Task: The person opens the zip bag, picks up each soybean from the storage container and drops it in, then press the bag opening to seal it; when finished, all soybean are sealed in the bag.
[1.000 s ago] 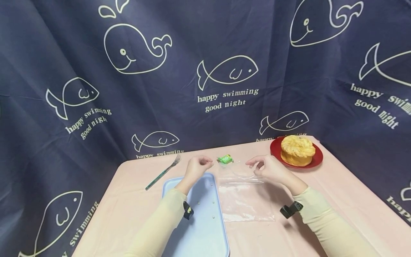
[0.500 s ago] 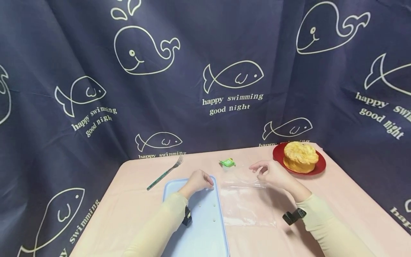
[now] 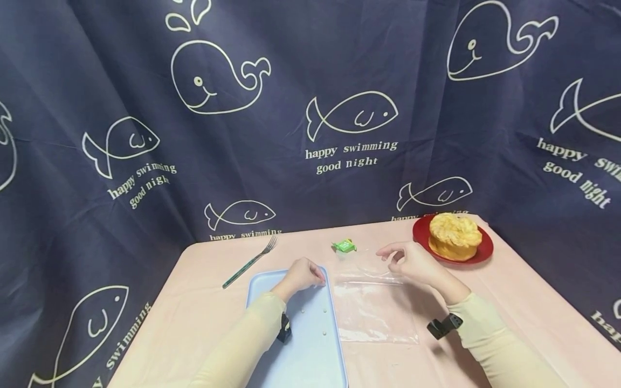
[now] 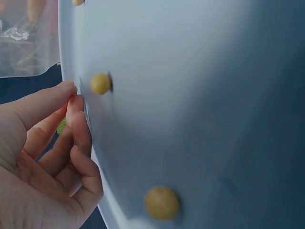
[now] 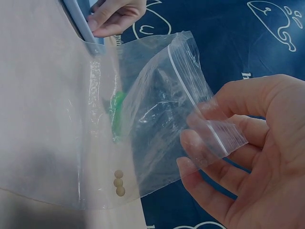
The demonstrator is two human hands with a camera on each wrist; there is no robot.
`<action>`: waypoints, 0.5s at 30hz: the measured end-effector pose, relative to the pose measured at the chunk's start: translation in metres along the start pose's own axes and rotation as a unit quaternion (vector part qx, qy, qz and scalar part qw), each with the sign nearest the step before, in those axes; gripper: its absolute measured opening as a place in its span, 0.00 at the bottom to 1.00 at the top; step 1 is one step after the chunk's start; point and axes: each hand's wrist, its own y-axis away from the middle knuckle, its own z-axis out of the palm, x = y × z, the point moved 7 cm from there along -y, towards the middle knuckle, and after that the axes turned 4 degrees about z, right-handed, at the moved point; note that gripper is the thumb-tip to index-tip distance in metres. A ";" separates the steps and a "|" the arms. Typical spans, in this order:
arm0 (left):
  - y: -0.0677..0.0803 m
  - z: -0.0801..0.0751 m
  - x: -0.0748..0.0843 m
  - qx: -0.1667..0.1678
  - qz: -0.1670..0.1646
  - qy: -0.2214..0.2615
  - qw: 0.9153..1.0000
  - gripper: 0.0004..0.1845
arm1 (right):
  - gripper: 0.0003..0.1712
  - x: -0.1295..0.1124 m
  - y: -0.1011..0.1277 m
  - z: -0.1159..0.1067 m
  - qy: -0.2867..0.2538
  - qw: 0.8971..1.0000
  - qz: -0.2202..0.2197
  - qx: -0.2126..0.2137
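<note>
My left hand (image 3: 314,278) sits at the far right corner of a light blue tray (image 3: 291,355). Its fingers are curled, and thumb and forefinger (image 4: 76,102) meet on the tray's rim (image 4: 69,57). Small yellow beads (image 4: 100,83) lie on the tray close to those fingertips. My right hand (image 3: 391,254) pinches the zip mouth of a clear plastic bag (image 3: 373,310) and lifts that end off the table. Three yellow beads (image 5: 119,182) rest inside the bag (image 5: 157,119), near the pink tablecloth.
A green wrapped sweet (image 3: 343,246) lies just beyond the bag. A fork (image 3: 249,261) lies left of the tray. A red plate (image 3: 485,250) with a round cake (image 3: 454,234) stands at the table's far right corner. A dark blue curtain hangs behind.
My left hand has come down from beside the bag's mouth to the tray's far corner. The right hand keeps hold of the bag and has barely moved.
</note>
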 end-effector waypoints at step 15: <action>-0.008 -0.041 0.024 0.097 0.034 0.063 0.993 0.03 | 0.20 0.000 0.000 0.000 0.006 1.000 -0.001 0.001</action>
